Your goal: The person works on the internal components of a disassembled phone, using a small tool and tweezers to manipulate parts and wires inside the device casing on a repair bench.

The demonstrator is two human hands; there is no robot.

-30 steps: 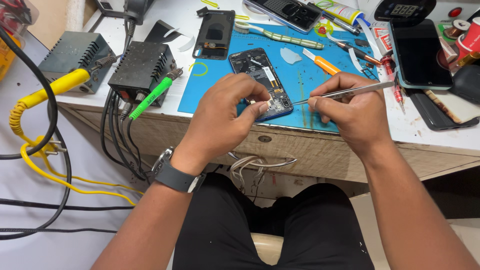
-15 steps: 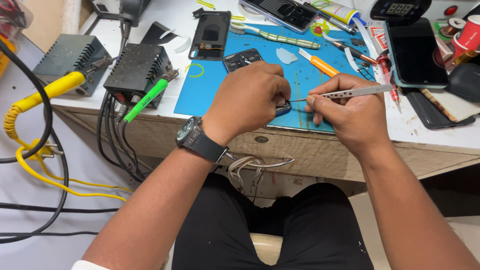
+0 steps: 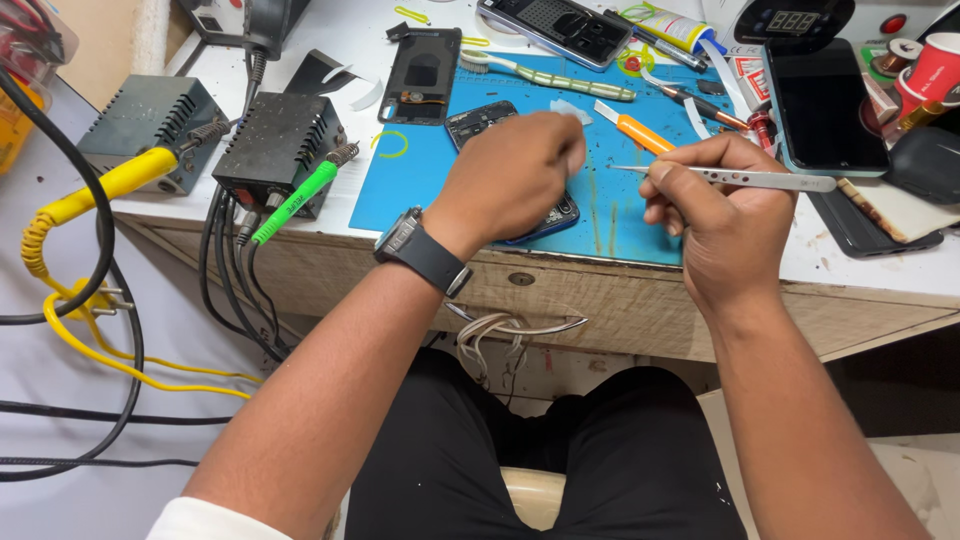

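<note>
An opened phone point(image 3: 482, 122) with its insides showing lies on a blue work mat point(image 3: 420, 190). My left hand point(image 3: 515, 175), a dark watch point(image 3: 425, 252) on its wrist, lies across the phone's middle with fingers curled down over its right edge, hiding most of it. My right hand point(image 3: 715, 215) is just right of it and pinches metal tweezers point(image 3: 740, 178). The tweezer tip points left and hovers above the mat, a short gap from my left knuckles. Whether the tip holds anything is too small to tell.
Two black soldering stations point(image 3: 280, 145) with green point(image 3: 292, 205) and yellow point(image 3: 95, 192) handled irons stand at the left, their cables hanging off the bench edge. A phone back cover point(image 3: 422, 75), toothbrush point(image 3: 545, 72), orange-handled tool point(image 3: 640, 130), dark phones point(image 3: 822, 100) and a red cup point(image 3: 935, 70) crowd the bench.
My left hand has rolled over so its back faces up and shifted up over the phone. The tweezers have lifted away from the phone and now point left above the mat.
</note>
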